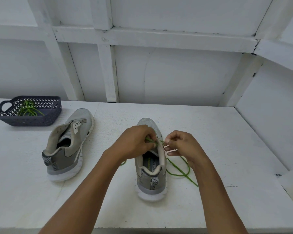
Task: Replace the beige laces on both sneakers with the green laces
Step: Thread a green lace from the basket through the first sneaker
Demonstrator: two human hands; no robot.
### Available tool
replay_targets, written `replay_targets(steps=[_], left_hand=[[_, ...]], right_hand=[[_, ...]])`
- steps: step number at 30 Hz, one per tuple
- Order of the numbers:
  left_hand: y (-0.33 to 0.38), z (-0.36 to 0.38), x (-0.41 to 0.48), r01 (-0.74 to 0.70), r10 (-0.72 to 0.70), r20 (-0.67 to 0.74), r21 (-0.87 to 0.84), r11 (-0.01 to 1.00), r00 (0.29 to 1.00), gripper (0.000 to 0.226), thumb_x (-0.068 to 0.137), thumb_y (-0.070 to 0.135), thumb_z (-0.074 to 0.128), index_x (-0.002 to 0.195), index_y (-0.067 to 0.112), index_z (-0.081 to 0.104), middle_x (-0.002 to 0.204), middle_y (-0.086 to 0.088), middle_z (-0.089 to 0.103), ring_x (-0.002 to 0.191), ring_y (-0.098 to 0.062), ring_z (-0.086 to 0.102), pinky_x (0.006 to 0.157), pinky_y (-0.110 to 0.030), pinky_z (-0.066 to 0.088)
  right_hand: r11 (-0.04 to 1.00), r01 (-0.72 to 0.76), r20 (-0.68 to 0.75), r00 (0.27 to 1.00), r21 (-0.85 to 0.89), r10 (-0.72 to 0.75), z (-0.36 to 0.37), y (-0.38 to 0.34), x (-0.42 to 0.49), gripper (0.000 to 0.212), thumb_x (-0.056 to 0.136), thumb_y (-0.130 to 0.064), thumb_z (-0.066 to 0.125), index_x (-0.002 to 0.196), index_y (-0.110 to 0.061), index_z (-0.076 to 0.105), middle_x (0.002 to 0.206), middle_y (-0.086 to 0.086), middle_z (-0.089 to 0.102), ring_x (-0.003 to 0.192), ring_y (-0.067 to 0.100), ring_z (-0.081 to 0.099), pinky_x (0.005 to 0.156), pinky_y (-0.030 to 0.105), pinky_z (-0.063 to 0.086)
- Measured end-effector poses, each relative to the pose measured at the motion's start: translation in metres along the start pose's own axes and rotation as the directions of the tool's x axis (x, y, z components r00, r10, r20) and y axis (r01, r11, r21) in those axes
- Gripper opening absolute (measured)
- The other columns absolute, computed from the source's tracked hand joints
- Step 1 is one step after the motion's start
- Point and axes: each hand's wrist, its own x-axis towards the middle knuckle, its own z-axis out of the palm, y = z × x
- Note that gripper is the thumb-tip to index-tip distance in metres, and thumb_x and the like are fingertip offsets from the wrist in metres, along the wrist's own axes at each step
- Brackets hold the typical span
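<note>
A grey sneaker [150, 173] stands in the middle of the white table, heel toward me. A green lace [179, 168] runs through its upper eyelets and trails onto the table at its right. My left hand [134, 142] pinches the green lace at the tongue. My right hand [184, 146] pinches the lace's other side just right of the shoe's collar. A second grey sneaker [69, 146] lies to the left with no lace in it. Another green lace [28, 108] is coiled in a dark basket [46, 120]. No beige lace is in view.
The white table [227, 132] ends at a front edge near me and meets a white panelled wall behind. A white ledge rises at the far right. The dark basket sits at the table's back left corner.
</note>
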Motion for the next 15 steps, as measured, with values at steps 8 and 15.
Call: replay_targets(steps=[8,15], left_hand=[[-0.024,-0.018,0.004,0.093,-0.125,-0.285,-0.122,0.988,0.95,0.021,0.089,0.01,0.061,0.104,0.024,0.066,0.098,0.011,0.054,0.078,0.006,0.05,0.07,-0.021,0.038],[-0.027,-0.023,0.004,0.133,-0.162,-0.249,-0.128,0.983,0.955,0.009,0.09,0.031,0.067,0.098,0.029,0.064,0.094,0.014,0.058,0.087,-0.007,0.053,0.074,-0.028,0.039]], right_hand=[[0.764,0.047,-0.198,0.974,0.644,0.108,-0.01,-0.008,0.008,0.017,0.1,-0.002,0.04,0.087,-0.006,0.05,0.054,0.004,0.044,0.048,0.018,0.045,0.053,0.036,0.054],[0.931,0.112,0.113,0.991,-0.348,-0.077,-0.011,-0.008,0.004,0.019,0.086,-0.029,0.073,0.073,-0.015,0.073,0.079,-0.003,0.067,0.065,0.006,0.051,0.063,0.024,0.038]])
